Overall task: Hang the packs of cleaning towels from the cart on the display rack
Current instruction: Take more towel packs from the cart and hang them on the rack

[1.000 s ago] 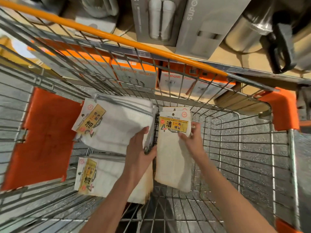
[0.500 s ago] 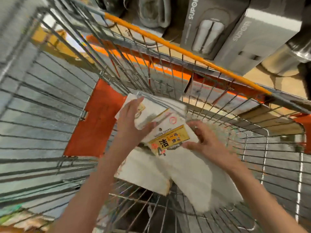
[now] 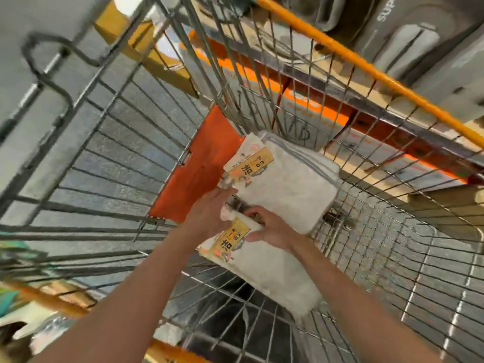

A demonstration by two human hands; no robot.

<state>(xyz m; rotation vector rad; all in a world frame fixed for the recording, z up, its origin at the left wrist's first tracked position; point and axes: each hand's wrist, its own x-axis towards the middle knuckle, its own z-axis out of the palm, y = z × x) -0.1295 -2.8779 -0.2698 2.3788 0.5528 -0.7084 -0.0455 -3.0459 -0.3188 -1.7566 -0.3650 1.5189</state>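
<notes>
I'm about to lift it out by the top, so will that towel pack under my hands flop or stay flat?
Probably floppy: the towel pack is soft white cloth, sagging across the cart wires. Only its yellow header card looks stiff, so the cloth would likely dangle below. It looks light, since the right hand manages its top edge.

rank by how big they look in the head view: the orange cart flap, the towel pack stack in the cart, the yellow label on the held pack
1. towel pack stack
2. orange cart flap, close to the stack in apparent size; it lies partly behind the stack, so this order is unsure
3. yellow label on the held pack, clearly smallest
</notes>
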